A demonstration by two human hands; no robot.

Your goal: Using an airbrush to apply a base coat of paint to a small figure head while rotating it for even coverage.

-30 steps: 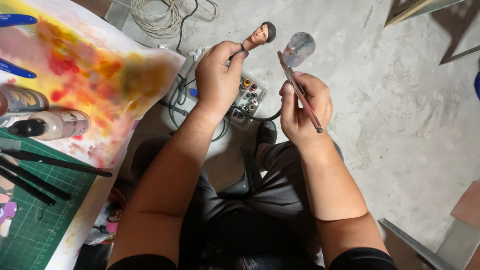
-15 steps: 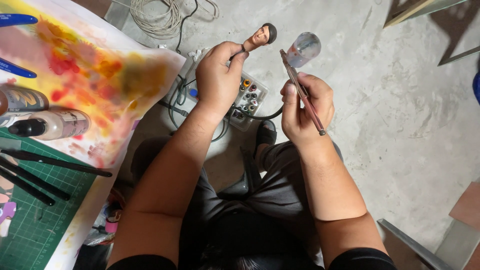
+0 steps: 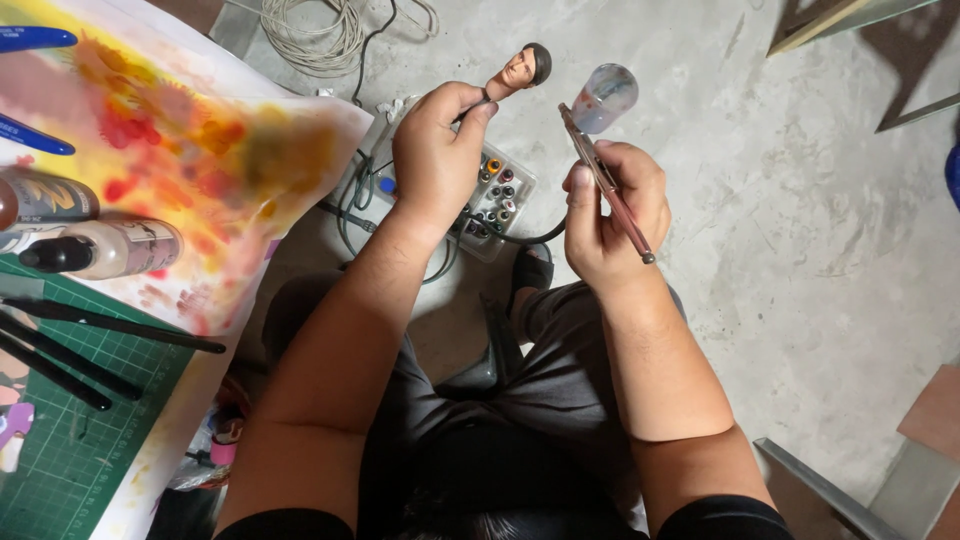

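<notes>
While left hand (image 3: 435, 160) pinches stick, head (image 3: 522, 70) beyond fingertips, right hand (image 3: 610, 215) fingers wrap airbrush (image 3: 605, 180), cup (image 3: 603, 98) above.

From my head view the scene is evenly and brightly lit, colours vivid. I see soft shadows under the forearms and sharper dark ones on the concrete floor (image 3: 800, 250) at upper right. The airbrush cup (image 3: 603, 97) looks slightly blurred; edges bend a little.
</notes>
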